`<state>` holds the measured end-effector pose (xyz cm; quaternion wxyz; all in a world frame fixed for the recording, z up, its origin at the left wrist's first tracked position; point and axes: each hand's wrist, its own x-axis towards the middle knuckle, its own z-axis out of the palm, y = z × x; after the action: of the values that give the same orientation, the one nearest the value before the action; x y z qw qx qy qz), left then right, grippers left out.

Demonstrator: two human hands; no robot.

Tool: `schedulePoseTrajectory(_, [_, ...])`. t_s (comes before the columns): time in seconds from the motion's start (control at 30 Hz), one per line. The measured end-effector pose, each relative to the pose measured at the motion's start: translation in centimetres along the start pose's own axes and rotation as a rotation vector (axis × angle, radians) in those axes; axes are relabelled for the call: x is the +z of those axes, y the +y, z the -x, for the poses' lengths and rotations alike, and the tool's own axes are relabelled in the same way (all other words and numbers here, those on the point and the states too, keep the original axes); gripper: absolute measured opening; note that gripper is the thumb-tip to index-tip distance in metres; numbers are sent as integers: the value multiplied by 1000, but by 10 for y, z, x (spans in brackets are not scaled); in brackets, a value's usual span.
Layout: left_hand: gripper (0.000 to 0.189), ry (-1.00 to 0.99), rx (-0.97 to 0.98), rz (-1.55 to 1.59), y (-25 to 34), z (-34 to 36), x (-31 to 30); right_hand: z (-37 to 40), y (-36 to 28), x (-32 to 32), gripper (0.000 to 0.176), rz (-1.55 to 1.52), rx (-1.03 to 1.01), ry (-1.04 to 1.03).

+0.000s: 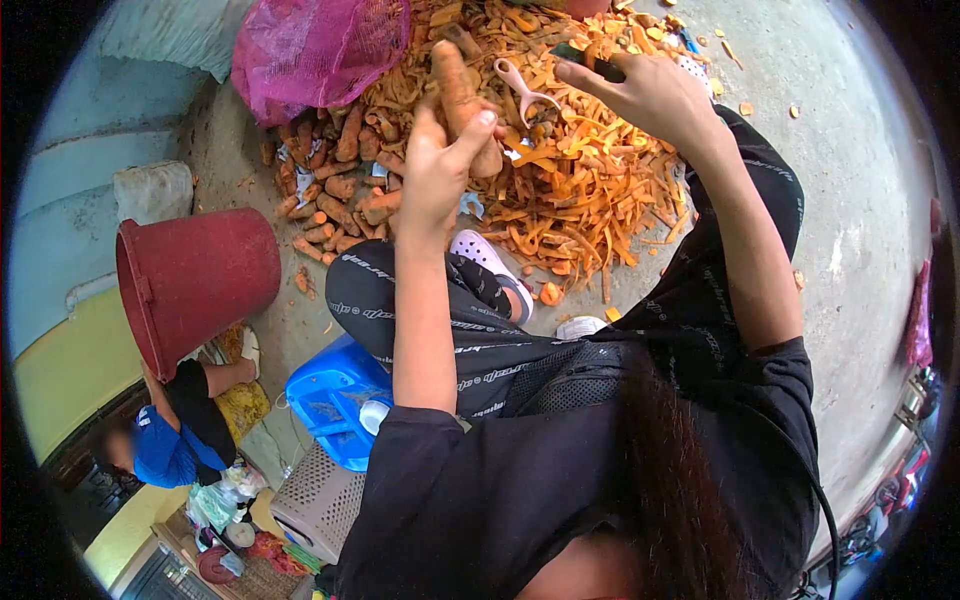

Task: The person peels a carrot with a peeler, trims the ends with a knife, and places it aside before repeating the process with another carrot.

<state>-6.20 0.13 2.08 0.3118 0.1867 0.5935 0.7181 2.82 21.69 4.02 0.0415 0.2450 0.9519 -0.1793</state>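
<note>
My left hand (437,160) is closed around a large orange carrot (460,95), which tilts up and away from me. Over the heap of carrot peelings (590,190), my right hand (660,98) is curled with its index finger reaching left. A dark, narrow object (600,66) shows at its fingers, and its kind is hard to make out. Between the two hands a pale pink peeler (522,92) lies on the peelings. Whole carrots (340,190) are piled to the left of the heap.
A magenta mesh sack (315,55) stands behind the carrots. On the left are a tipped red bucket (205,285) and another person (175,440) beside it. A blue jerrycan (335,400) sits by my left knee, near a perforated grey crate (318,500).
</note>
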Motion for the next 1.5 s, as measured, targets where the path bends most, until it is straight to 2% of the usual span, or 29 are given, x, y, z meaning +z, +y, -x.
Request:
schedulePoseTrajectory(0.07, [48, 63, -63, -47, -7, -2, 0, -5, 3, 10, 78, -64, 5, 59])
schedulePoseTrajectory(0.1, [44, 72, -73, -80, -7, -2, 2, -7, 2, 7, 73, -107, 30, -2])
schedulePoseTrajectory(0.2, [40, 57, -59, -85, -8, -3, 3, -6, 2, 5, 65, 32, -64, 61])
schedulePoseTrajectory(0.3, [30, 125, -17, -141, -9, -3, 8, -10, 17, 20, 59, 129, -248, 305])
schedulePoseTrajectory(0.4, [26, 232, 4, -434, -18, -5, 7, -7, 10, 8, 62, -119, -285, 325])
schedulePoseTrajectory(0.43, [29, 275, 74, -533, -18, -3, 12, -11, 6, 5, 68, -299, -239, 206])
schedulePoseTrajectory(0.53, [28, 235, 182, -795, -8, 3, 22, 12, -28, -17, 72, -643, -288, 221])
schedulePoseTrajectory(0.57, [21, 243, 267, -720, -18, -1, 22, 7, -25, -2, 70, -374, -346, 333])
schedulePoseTrajectory(0.6, [20, 229, 257, -754, -18, 0, 22, 12, -31, -2, 77, -333, -272, 127])
schedulePoseTrajectory(0.67, [18, 200, 240, -824, -18, 1, 22, 14, -39, 11, 77, -278, -330, 147])
schedulePoseTrajectory(0.77, [20, 167, 260, -735, -27, 0, 19, 14, -41, 21, 73, -302, -380, 191])
schedulePoseTrajectory(0.87, [22, 158, 386, -805, -27, -2, 17, 12, -40, 24, 73, -259, -389, 235])
schedulePoseTrajectory(1.07, [22, 175, 348, -836, -24, -2, 18, 8, -37, 26, 72, -248, -412, 264])
schedulePoseTrajectory(1.5, [22, 144, 440, -841, -28, -4, 15, 8, -36, 31, 76, -341, -423, 249])
